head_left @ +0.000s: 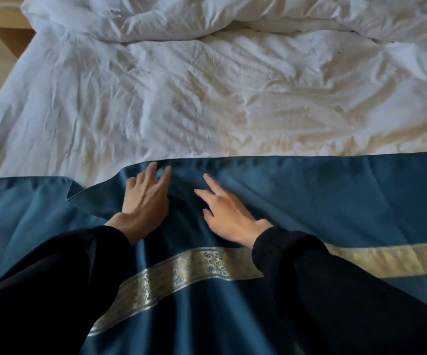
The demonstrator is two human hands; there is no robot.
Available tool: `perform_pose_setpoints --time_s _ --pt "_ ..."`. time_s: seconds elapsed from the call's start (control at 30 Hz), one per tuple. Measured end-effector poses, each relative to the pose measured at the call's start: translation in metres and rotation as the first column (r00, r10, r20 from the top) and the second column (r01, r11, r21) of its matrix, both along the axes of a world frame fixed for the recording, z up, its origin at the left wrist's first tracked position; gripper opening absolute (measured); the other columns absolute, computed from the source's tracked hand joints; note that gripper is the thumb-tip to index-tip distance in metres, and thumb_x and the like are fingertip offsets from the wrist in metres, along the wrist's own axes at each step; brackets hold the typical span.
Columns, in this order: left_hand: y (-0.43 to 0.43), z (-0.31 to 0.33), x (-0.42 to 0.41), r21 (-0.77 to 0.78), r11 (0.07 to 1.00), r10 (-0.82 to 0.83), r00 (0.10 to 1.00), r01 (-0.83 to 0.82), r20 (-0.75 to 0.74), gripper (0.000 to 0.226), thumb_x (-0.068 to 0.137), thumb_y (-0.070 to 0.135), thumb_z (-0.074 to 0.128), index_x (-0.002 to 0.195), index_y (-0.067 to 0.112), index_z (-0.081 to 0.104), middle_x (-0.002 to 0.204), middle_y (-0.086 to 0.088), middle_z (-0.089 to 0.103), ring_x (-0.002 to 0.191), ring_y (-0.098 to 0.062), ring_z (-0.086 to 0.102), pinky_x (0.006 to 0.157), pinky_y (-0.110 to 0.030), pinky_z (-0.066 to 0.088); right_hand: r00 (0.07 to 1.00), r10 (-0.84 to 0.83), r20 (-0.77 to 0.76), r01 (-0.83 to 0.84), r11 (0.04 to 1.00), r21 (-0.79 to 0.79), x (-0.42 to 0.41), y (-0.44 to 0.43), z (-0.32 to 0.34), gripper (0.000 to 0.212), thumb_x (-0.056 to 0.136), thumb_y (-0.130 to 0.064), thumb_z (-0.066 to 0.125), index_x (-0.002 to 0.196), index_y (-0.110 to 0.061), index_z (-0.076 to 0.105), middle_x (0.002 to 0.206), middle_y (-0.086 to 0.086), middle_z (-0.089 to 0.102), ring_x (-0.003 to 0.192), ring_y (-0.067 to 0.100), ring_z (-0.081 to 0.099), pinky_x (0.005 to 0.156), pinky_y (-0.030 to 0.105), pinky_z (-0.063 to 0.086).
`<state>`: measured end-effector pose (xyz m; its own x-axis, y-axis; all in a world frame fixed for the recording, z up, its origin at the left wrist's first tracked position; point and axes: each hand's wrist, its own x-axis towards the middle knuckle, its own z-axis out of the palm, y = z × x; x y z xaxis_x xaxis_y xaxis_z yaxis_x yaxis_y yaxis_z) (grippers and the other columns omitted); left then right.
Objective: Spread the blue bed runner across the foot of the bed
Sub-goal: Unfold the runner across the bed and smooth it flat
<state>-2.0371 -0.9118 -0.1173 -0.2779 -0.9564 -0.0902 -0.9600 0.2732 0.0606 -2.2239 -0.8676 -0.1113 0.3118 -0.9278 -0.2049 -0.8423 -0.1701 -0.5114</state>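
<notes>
Blue bed runner (322, 196) flat beneath both spread hands (184, 203).

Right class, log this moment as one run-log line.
stage: smoothing | left hand: flat on satin blue bed runner | right hand: flat on runner | fold: left

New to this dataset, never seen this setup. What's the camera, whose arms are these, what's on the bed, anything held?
There is one picture, from a wide-angle camera on a person's head, looking forward and down. No robot: the arms in dark sleeves are the person's own. The left hand and right hand lie open, fingers spread, on the blue bed runner, which has a gold patterned band. Neither hand grips anything. The runner is rumpled near the hands. Beyond it are a wrinkled white sheet and a bunched duvet.
</notes>
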Motion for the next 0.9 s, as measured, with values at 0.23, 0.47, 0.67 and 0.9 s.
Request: perform_pose_setpoints --time_s 0.23,0.47,0.67,0.9 --pt "0.085 0.001 -0.011 0.029 0.991 -0.132 0.991 0.132 -0.015 0.063 0.067 0.019 0.065 0.127 0.012 0.050 0.123 -0.018 0.053 0.107 -0.038 0.054 0.088 -0.048 0.042 0.988 0.078 -0.134 -0.094 0.989 -0.116 0.019 0.090 -0.002 0.060 0.080 -0.007 0.055 0.138 -0.007 0.041 0.152 0.024 0.019 0.137 0.037 0.025 0.113 0.041 0.018" --pt "0.162 0.002 0.005 0.083 0.958 -0.275 0.961 0.275 -0.006 0.045 0.066 0.028 0.061 0.109 0.014 0.059 0.108 -0.010 0.060 0.095 -0.033 0.059 0.084 -0.044 0.045 0.967 0.122 -0.222 -0.159 0.975 -0.156 0.033 0.182 -0.009 0.057 0.081 -0.019 0.059 0.135 -0.010 0.044 0.150 0.025 0.025 0.141 0.038 0.017 0.116 0.047 0.013" --pt "0.215 0.002 0.037 0.022 0.909 -0.414 0.909 0.415 -0.044 0.052 0.066 0.034 0.039 0.107 0.013 0.061 0.106 -0.011 0.061 0.095 -0.033 0.059 0.095 -0.046 0.042 0.979 0.058 -0.197 -0.068 0.997 -0.046 0.069 0.243 -0.010 0.057 0.087 -0.018 0.055 0.139 -0.005 0.038 0.149 0.028 0.023 0.136 0.040 0.025 0.112 0.044 0.021" --pt "0.285 -0.004 0.086 0.102 0.839 -0.530 0.845 0.535 -0.072 0.057 0.060 0.037 0.052 0.111 0.012 0.059 0.120 -0.011 0.057 0.112 -0.033 0.052 0.092 -0.043 0.037 0.965 -0.175 -0.194 0.172 0.985 -0.033 0.122 0.303 -0.014 0.058 0.086 -0.015 0.052 0.140 -0.006 0.035 0.144 0.023 0.033 0.131 0.038 0.034 0.107 0.044 0.032"
